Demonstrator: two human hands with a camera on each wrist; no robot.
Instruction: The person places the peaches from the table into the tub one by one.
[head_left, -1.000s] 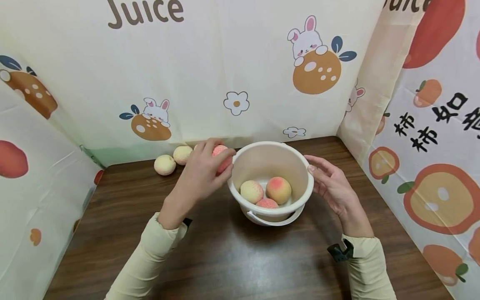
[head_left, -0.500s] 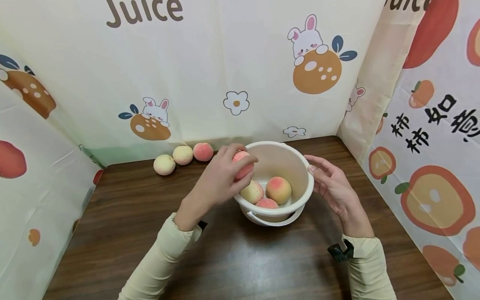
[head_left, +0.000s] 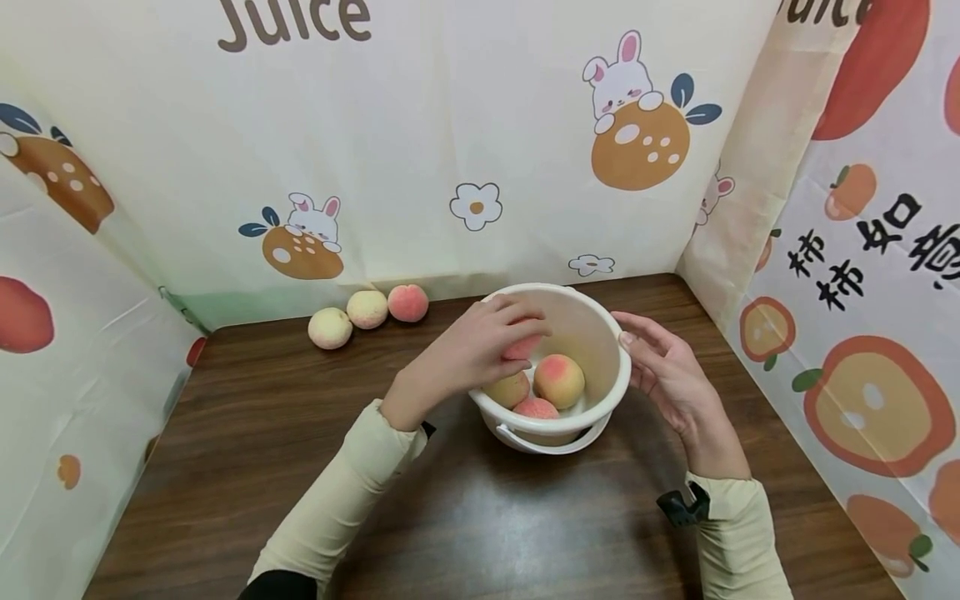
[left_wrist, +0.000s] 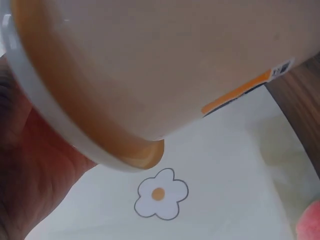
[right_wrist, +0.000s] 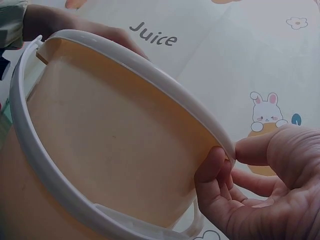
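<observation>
The white bucket (head_left: 600,333) stands upright on the table, its handle hanging down at the front. My left hand (head_left: 480,343) reaches over its left rim and holds a pink peach (head_left: 522,347) inside the opening, fingers partly covering it. Below lie a yellow-orange peach (head_left: 559,382), a pale peach (head_left: 510,389) partly under the hand, and a pink peach (head_left: 536,408) cut off by the front rim. On the right side, my right hand (head_left: 671,379) pinches the bucket's rim; the right wrist view shows thumb and fingers (right_wrist: 210,172) on either side of it.
Two pale peaches (head_left: 330,328) and a pink peach (head_left: 408,303) sit in a row at the back left of the dark wooden table (head_left: 262,450). Printed cloth walls (head_left: 405,167) enclose the back and both sides.
My left hand has carried the pink peach rightward from beside the bucket to inside its opening, uncovering the pink peach at the back. My right hand stays at the rim.
</observation>
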